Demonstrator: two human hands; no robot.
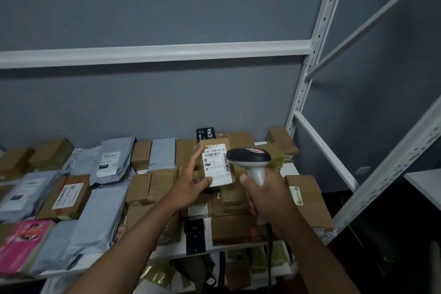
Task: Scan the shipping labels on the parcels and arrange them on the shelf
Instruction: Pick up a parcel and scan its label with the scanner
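Cardboard box (216, 164), light and stiff, is pinched at its edges by the left hand (191, 182); the scanner (250, 162) is gripped by the right hand (269, 196).

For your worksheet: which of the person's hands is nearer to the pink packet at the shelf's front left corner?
Left. The left hand holds a small box right of the pink packet; the right hand, gripping the scanner, is farther right.

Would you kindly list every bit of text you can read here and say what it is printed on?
"502D T098-41 41": white label on the small box held by the left hand.
"010": black patch on the grey bag's label.
White characters on the black box behind: too blurred to read.
All other labels: too small or blurred.
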